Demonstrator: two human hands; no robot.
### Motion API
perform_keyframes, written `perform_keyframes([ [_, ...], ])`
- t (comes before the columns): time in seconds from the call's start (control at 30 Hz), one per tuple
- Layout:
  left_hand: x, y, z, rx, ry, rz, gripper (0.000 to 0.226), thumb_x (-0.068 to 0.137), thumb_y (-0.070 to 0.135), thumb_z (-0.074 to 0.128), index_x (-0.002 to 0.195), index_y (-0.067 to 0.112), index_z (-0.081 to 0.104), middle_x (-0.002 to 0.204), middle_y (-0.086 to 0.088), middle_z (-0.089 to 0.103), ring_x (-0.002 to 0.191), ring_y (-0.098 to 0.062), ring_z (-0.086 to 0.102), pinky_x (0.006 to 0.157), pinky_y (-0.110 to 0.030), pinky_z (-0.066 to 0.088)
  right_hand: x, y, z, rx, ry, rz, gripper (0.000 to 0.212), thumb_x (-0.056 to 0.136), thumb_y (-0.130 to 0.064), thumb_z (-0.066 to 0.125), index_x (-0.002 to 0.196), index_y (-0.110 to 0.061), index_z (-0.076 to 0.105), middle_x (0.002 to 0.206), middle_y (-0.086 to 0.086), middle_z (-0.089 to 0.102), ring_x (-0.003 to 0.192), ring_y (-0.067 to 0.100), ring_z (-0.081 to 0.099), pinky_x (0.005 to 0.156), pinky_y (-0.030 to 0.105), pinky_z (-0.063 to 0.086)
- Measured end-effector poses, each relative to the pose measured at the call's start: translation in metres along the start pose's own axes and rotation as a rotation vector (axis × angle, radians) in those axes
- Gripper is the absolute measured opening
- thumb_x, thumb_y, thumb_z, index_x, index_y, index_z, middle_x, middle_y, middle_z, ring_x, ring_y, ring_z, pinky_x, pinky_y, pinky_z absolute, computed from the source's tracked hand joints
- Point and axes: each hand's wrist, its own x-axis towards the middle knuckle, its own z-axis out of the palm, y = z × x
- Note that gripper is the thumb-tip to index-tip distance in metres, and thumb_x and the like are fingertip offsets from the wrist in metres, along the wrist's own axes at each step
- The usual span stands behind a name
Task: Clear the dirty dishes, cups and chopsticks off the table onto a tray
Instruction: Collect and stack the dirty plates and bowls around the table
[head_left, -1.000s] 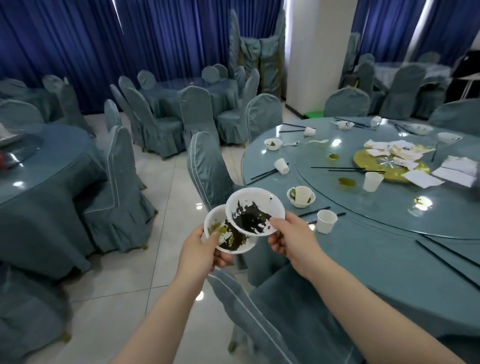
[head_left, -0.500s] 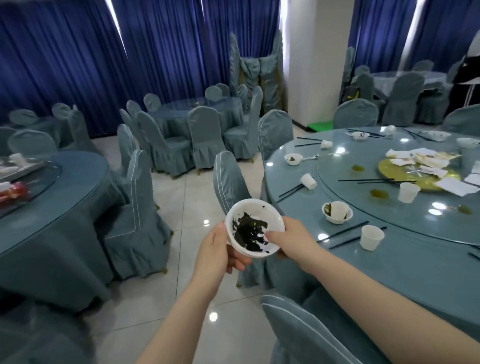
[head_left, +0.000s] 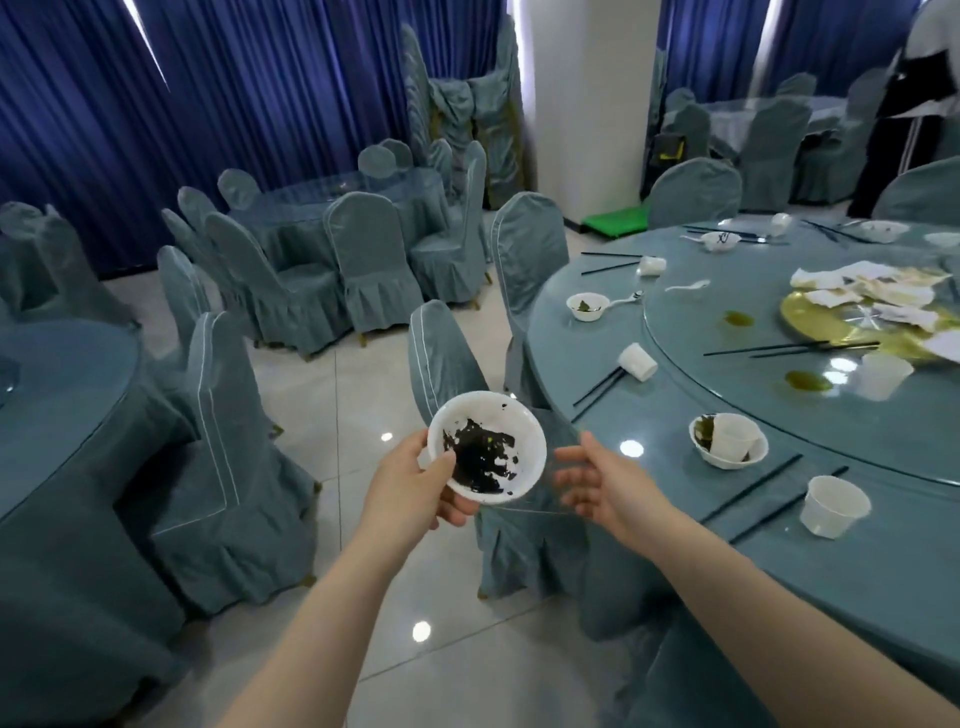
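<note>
Blue curtains (head_left: 156, 104) and covered chairs (head_left: 374, 260) fill the hall; I note a round table (head_left: 857, 571) at right. My left hand (head_left: 410, 488) grips a white bowl (head_left: 511, 436) smeared with dark residue, thumb over its rim, held above the tiled floor (head_left: 322, 395) just off the table edge. My right hand (head_left: 602, 483) hovers beside the bowl, fingers spread and relaxed, clear of it. On the table: a bowl with a cup inside (head_left: 727, 440), a paper cup (head_left: 834, 506), black chopsticks (head_left: 753, 488), a tipped cup (head_left: 638, 361).
</note>
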Motion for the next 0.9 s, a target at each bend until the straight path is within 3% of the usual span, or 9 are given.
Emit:
perform_keyframes([
  [0.13,0.055,-0.01,-0.01,-0.034,-0.058,-0.023,0.019,0.096,0.015,0.042,0.105,0.027,0.055,0.062,-0.012,0.071,0.043,-0.014,0.059,0.038,-0.019,0.038,0.031,0.009,-0.015,-0.014,0.17,0.065,0.018,0.091,-0.023,0.059,0.102,-0.009,0.063,0.071,0.007,0.068,0.054,0.017,0.056,0.05,0.023,0.041],
  [0.33,0.127,-0.006,-0.019,-0.027,-0.197,0.005,0.017,0.097,0.013,0.042,0.102,0.018,0.057,0.06,-0.015,0.069,0.039,-0.016,0.056,0.036,-0.017,0.035,0.047,0.032,-0.038,0.137,0.435,0.086,0.01,0.093,-0.018,0.057,0.095,-0.01,0.064,0.066,0.004,0.068,0.056,0.017,0.055,0.047,0.023,0.04],
  [0.5,0.174,0.007,-0.006,-0.015,-0.357,0.07,0.016,0.098,0.016,0.043,0.099,0.021,0.059,0.057,-0.011,0.069,0.039,-0.015,0.056,0.038,-0.019,0.036,0.038,0.048,-0.058,0.203,0.625,0.043,0.011,0.093,-0.016,0.056,0.097,-0.012,0.066,0.079,0.01,0.07,0.062,0.018,0.059,0.055,0.027,0.046],
  [0.6,0.196,0.009,0.008,-0.028,-0.442,0.075,0.016,0.098,0.019,0.044,0.101,0.021,0.06,0.06,-0.012,0.069,0.04,-0.013,0.056,0.038,-0.02,0.037,0.032,0.053,-0.068,0.196,0.73,-0.002,0.01,0.088,-0.01,0.062,0.097,-0.013,0.066,0.081,0.01,0.07,0.057,0.014,0.058,0.051,0.024,0.047],
  [0.77,0.241,0.012,0.035,0.042,-0.545,0.086,0.015,0.098,0.022,0.045,0.1,0.023,0.06,0.061,-0.011,0.07,0.04,-0.013,0.057,0.037,-0.019,0.038,0.05,0.049,-0.093,0.051,0.901,0.0,0.021,0.082,-0.006,0.068,0.102,-0.009,0.063,0.077,0.008,0.065,0.061,0.017,0.058,0.056,0.028,0.047],
  [0.9,0.296,0.023,0.064,0.075,-0.552,0.091,0.018,0.098,0.024,0.044,0.105,0.025,0.06,0.063,-0.01,0.071,0.043,-0.013,0.059,0.042,-0.021,0.039,0.093,0.02,-0.121,-0.24,1.073,-0.039,0.027,0.076,-0.016,0.073,0.1,-0.021,0.063,0.091,-0.004,0.064,0.079,0.014,0.061,0.071,0.029,0.046],
])
